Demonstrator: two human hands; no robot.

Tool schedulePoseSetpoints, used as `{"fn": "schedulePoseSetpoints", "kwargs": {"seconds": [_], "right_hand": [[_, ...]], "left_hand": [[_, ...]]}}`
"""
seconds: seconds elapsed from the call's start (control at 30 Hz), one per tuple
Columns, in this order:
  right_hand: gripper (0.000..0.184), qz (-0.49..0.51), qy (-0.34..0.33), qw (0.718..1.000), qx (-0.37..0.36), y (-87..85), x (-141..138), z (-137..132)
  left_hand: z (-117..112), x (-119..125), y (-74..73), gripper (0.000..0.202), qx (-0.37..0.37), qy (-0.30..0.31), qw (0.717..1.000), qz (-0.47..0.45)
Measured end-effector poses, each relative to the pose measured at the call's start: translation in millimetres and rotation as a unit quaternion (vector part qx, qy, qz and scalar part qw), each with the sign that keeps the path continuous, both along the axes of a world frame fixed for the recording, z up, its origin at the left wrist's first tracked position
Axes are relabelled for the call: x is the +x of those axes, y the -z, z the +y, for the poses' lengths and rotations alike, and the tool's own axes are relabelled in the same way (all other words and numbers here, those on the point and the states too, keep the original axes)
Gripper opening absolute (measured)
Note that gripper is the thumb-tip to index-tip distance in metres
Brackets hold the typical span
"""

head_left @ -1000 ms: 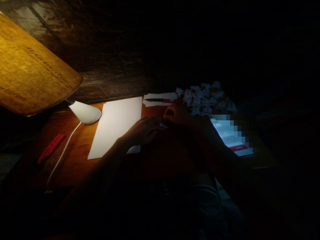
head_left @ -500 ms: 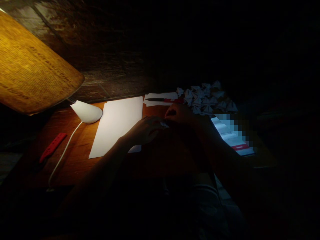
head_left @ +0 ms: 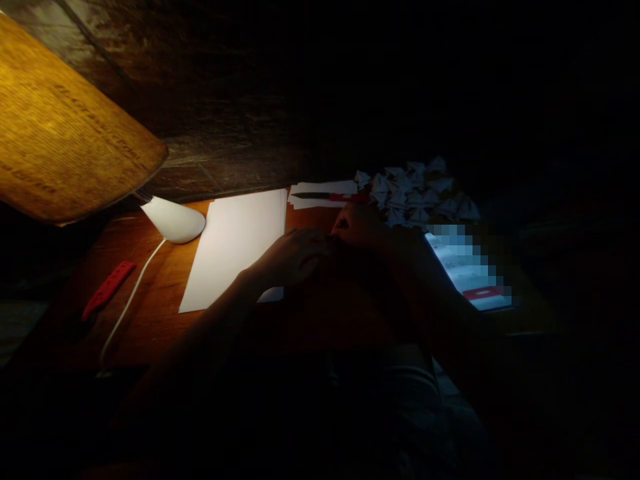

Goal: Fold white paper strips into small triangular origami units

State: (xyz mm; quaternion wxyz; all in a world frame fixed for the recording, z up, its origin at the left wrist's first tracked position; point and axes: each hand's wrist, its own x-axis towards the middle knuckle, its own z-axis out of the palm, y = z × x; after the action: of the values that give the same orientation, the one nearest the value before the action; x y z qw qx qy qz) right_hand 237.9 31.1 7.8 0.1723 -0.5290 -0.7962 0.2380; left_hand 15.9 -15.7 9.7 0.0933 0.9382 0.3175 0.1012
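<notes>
My left hand (head_left: 293,255) and my right hand (head_left: 361,228) meet over the dark middle of the wooden table (head_left: 150,313), fingers curled and pressed together. What they grip is hidden in shadow. Just left of my left hand lies a stack of white paper sheets (head_left: 235,247). Behind my right hand sits a heap of several small folded white paper pieces (head_left: 417,190). A knife with a red handle (head_left: 327,196) rests on white paper strips beyond my hands.
A white lamp base (head_left: 173,220) with a cord (head_left: 127,303) stands at the left, its yellow shade (head_left: 65,147) filling the upper left. A red strip-shaped tool (head_left: 107,290) lies at the far left. A lit screen (head_left: 467,270) glows at the right. Surroundings are dark.
My hands have closed together; the small white piece seen between the fingertips earlier is now hidden. The view has shifted slightly.
</notes>
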Motion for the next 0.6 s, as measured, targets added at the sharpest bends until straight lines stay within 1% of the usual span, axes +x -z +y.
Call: {"fn": "schedulePoseSetpoints", "kwargs": {"seconds": [0.13,0.2,0.33,0.47,0.6], "right_hand": [[0.009,-0.02,0.004,1.0,0.0,-0.6,-2.5,-1.4],[0.006,-0.016,0.018,1.0,-0.006,0.1,-3.0,-1.2],[0.018,0.009,0.045,0.999,-0.015,2.9,-2.8,0.3],[0.016,0.023,0.049,0.998,-0.038,3.0,-4.0,2.1],[0.02,0.02,0.059,0.997,-0.047,1.0,-5.1,4.2]], "left_hand": [[-0.4,1.0,-0.8,0.034,-0.001,-0.003,1.0,0.001],[-0.5,1.3,-0.6,0.033,0.002,-0.004,1.0,0.003],[-1.4,2.1,-0.8,0.035,0.01,-0.007,1.0,0.01],[-1.8,3.6,-1.0,0.035,0.015,-0.014,0.999,0.024],[-2.3,5.1,-0.6,0.033,0.016,-0.024,0.999,0.038]]}}
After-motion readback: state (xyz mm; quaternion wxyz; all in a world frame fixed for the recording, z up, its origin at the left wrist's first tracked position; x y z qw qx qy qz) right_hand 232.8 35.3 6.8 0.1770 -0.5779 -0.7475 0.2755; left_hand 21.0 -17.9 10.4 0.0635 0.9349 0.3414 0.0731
